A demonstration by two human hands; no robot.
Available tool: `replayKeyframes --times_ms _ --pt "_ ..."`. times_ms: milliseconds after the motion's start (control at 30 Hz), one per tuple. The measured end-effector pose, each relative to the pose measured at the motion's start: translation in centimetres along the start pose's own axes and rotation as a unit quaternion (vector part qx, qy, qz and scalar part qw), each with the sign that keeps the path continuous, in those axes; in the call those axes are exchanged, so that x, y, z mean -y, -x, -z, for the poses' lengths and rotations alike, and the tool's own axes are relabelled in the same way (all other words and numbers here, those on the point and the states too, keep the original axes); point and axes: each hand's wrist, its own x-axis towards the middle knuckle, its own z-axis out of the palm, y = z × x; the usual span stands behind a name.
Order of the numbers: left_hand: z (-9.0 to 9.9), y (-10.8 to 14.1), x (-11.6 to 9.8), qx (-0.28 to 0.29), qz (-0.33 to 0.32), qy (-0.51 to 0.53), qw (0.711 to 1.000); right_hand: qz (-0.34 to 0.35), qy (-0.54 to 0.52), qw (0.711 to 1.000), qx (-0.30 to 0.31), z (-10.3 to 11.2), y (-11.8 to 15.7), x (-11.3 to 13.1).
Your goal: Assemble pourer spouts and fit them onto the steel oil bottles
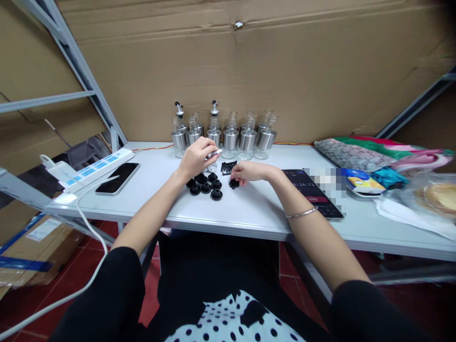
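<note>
- Cardboard (213,71) walls off the far side, behind a pale table (156,190).
- At the far edge, glass bottles (231,140) with metal sleeves stand upright close together, seemingly to leave the near surface free for the hands; two pourer tops (214,108) rise among the left and middle ones.
- The left hand (198,156) pinches a small silvery piece (215,153) above the table, its tip left exposed, perhaps so that end stays reachable.
- The right hand (245,172) reaches down with bent fingers at a pile of tiny black parts (234,184); they are too small here to tell whether one is gripped.
- Black stoppers (205,188) lie grouped to the near left of that pile, and slim black pieces (228,167) beyond it, apparently sorted by kind within easy reach.
- A phone (119,179) lies far left and a lit tablet (315,194) right, both outside the cluster.
</note>
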Motion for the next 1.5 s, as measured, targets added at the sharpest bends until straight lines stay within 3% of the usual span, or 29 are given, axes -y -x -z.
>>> replayKeyframes --times_ms 133,333,667,1300,1500 --pt "0.03 -0.01 -0.04 0.003 -0.001 0.0 1.0 -0.005 -0.011 1.0 0.002 0.04 0.22 0.25" --pt "0.01 0.02 -0.01 -0.002 -0.012 -0.006 1.0 0.018 0.088 0.996 -0.024 -0.33 -0.11 0.49" --pt "0.01 0.04 -0.03 -0.007 -0.021 -0.015 1.0 0.023 0.131 0.991 -0.035 -0.28 -0.09 0.44" --pt "-0.1 0.07 -0.04 0.004 -0.014 -0.007 1.0 0.069 0.132 0.988 -0.034 -0.31 0.17 0.7" --pt "-0.12 0.07 -0.03 0.005 -0.014 -0.012 1.0 0.052 0.138 0.989 -0.029 0.01 0.25 0.39"
